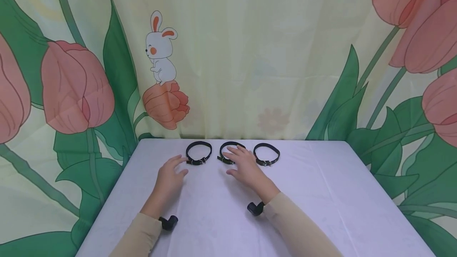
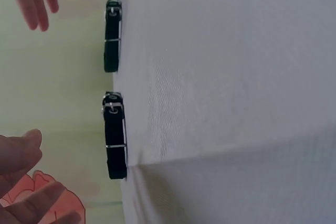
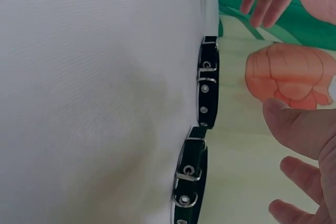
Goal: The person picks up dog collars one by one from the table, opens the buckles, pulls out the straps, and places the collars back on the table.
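Observation:
Three black buckled collars lie in a row along the far side of the table: a left collar, a middle collar and a right collar. My left hand is beside the left collar, fingers spread and holding nothing; whether a fingertip touches the strap I cannot tell. Over the middle collar, my right hand hovers with loosely extended fingers and hides part of it. Silver buckles show on a collar in the left wrist view, and eyelets too on a collar in the right wrist view.
A white cloth covers the table. Behind it hangs a curtain printed with tulips and a rabbit. Black wrist cameras sit at the left cuff and the right cuff.

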Demonstrator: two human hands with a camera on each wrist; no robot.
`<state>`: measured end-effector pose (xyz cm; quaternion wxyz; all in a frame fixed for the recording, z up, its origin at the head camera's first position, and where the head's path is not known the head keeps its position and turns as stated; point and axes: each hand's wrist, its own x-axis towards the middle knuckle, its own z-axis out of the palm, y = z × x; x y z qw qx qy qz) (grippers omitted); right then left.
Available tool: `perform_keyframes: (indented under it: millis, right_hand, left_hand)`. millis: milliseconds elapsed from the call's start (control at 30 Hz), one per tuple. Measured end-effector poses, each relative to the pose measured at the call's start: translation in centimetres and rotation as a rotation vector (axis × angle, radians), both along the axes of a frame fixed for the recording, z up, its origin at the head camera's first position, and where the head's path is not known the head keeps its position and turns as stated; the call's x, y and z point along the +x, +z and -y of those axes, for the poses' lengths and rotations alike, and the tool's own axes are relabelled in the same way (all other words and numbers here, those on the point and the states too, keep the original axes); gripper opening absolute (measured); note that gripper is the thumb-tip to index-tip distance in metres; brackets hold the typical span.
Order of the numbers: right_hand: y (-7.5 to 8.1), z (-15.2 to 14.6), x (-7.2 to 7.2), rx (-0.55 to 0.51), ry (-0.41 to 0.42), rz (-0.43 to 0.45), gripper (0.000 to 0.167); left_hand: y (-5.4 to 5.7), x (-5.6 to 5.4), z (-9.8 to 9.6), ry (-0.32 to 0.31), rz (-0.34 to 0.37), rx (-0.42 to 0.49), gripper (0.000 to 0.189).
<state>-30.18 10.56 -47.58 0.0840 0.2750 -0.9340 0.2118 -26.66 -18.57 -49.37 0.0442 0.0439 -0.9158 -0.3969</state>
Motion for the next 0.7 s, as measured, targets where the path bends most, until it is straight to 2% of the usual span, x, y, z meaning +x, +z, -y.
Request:
perform_keyframes:
  millis: [267,467,700]
  right_hand:
    - [-0.1,1.2,-0.8,0.001,-0.015,-0.002,0.061]
    - [-0.4,1.9,-1.2,-0.014,-0.003,-0.004,0.060]
    - [-0.5,3.0,-1.7,0.000,-0.006,0.036,0.059]
  left_hand:
    - [-0.3,-0.9,0.8,-0.018,-0.052,0.040,0.045]
    - [-0.4,-1.6,1.1,-0.029,-0.060,0.033,0.045]
    - [-0.4,-2.5,1.1,-0.047,-0.061,0.019,0.045]
